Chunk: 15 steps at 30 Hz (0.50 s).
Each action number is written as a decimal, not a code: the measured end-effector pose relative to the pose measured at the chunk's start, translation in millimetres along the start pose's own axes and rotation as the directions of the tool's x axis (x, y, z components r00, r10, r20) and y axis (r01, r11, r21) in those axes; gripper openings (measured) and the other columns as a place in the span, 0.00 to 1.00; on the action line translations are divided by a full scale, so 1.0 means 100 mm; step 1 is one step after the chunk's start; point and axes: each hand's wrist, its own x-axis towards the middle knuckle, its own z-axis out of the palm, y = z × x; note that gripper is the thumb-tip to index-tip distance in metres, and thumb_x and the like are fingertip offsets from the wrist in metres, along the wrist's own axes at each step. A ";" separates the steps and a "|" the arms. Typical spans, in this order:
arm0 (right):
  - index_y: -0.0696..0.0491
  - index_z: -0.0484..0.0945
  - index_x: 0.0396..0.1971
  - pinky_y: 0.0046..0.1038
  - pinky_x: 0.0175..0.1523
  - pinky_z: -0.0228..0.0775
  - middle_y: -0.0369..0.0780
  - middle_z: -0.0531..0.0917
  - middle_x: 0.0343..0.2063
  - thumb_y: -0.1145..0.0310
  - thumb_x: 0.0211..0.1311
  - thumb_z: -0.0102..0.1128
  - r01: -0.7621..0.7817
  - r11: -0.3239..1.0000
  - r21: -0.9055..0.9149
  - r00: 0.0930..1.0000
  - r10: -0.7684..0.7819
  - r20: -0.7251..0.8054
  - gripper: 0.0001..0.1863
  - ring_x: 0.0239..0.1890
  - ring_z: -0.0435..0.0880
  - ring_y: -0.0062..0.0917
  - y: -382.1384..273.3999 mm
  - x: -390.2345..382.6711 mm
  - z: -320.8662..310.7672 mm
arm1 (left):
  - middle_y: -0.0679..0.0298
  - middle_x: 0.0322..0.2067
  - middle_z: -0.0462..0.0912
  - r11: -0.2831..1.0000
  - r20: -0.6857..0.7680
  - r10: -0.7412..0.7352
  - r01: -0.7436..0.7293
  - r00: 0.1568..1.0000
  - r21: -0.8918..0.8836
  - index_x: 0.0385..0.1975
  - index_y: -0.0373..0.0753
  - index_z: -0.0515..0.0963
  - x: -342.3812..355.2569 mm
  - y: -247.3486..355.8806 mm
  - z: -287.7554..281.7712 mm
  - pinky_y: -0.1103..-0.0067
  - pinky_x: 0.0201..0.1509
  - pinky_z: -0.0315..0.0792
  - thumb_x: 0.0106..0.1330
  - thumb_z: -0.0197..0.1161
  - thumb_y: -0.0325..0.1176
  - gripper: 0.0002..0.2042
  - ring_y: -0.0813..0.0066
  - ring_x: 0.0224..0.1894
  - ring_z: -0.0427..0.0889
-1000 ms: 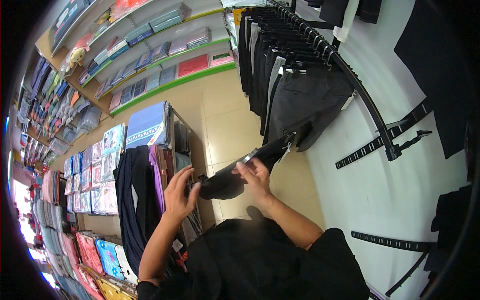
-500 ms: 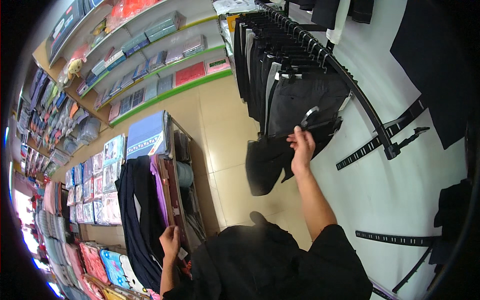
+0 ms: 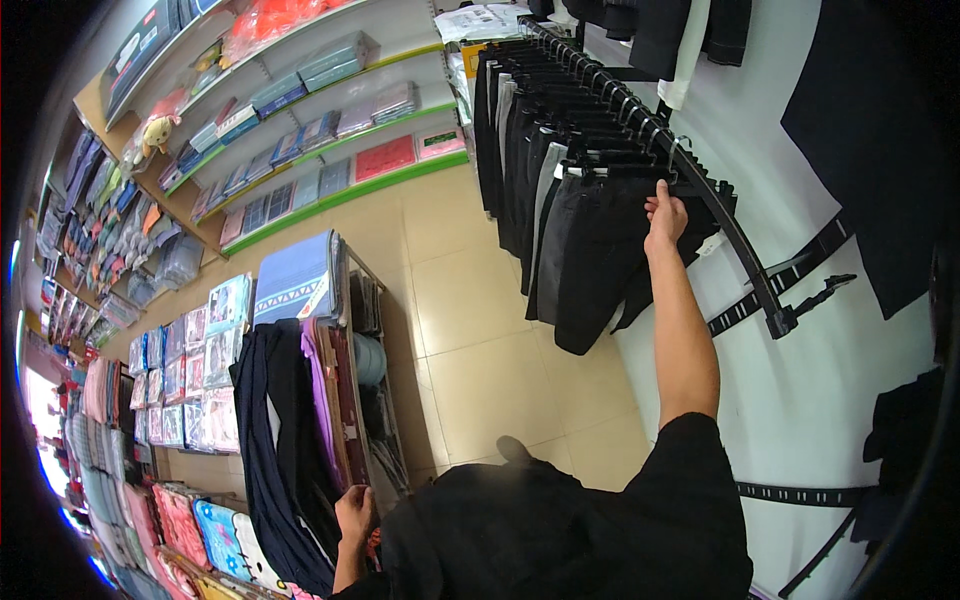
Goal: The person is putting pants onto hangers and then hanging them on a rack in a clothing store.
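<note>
At the hanging rail (image 3: pixel 722 215) my right hand (image 3: pixel 665 218) is closed on a black clip hanger (image 3: pixel 690 187), its hook up at the bar. From this hanger hangs a pair of black trousers (image 3: pixel 600 255), in front of a row of other dark trousers (image 3: pixel 512 170) on hangers. Low on the left, my left hand (image 3: pixel 355 514) is held with its fingers curled, beside the edge of a display table. What those fingers hold, if anything, is hidden. Close to that hand, dark trousers (image 3: pixel 262 440) lie draped over the table's goods.
Shelves (image 3: pixel 330 200) with packaged goods line the far left. A blue folded textile (image 3: pixel 295 275) tops the display table, with several packaged items (image 3: pixel 205 370) beside it. Tiled floor (image 3: pixel 470 300) lies between table and rail. A black slotted bracket (image 3: pixel 800 495) juts from the right wall.
My right hand has moved up and right, carrying the hanger with the black trousers from in front of the row to the rail. My left hand has shifted slightly down.
</note>
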 end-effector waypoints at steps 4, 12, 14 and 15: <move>0.57 0.82 0.38 0.25 0.36 0.75 0.38 0.87 0.30 0.52 0.71 0.73 -0.054 0.998 -0.031 0.998 0.054 0.010 0.21 0.30 0.85 0.21 0.15 0.14 0.09 | 0.49 0.31 0.89 1.000 0.012 -0.004 0.004 1.000 -0.024 0.40 0.31 0.86 -0.02 -0.13 0.06 0.70 0.43 0.82 0.72 0.68 0.35 0.11 0.60 0.34 0.92; 0.55 0.83 0.38 0.20 0.28 0.70 0.38 0.87 0.29 0.54 0.68 0.76 -0.217 0.973 0.073 0.975 0.213 0.064 0.19 0.27 0.84 0.20 0.36 0.38 0.09 | 0.48 0.30 0.88 0.999 0.002 -0.033 0.033 0.999 0.005 0.40 0.33 0.86 -0.20 -0.09 0.06 0.67 0.42 0.81 0.72 0.68 0.36 0.11 0.53 0.35 0.91; 0.55 0.83 0.37 0.19 0.27 0.70 0.40 0.87 0.31 0.54 0.65 0.79 -0.251 0.959 0.129 0.965 0.239 0.106 0.20 0.27 0.84 0.21 0.42 0.38 0.20 | 0.47 0.31 0.88 0.998 -0.039 0.015 -0.012 0.999 0.058 0.39 0.33 0.86 -0.28 -0.18 0.05 0.62 0.42 0.81 0.72 0.67 0.37 0.12 0.48 0.36 0.90; 0.55 0.84 0.39 0.20 0.28 0.70 0.41 0.88 0.32 0.52 0.64 0.80 -0.283 0.946 0.158 0.958 0.271 0.093 0.21 0.29 0.84 0.23 0.44 0.52 0.10 | 0.47 0.31 0.88 0.999 -0.046 0.007 -0.005 0.999 0.038 0.39 0.33 0.86 -0.27 -0.17 0.07 0.62 0.42 0.81 0.72 0.67 0.37 0.12 0.48 0.36 0.90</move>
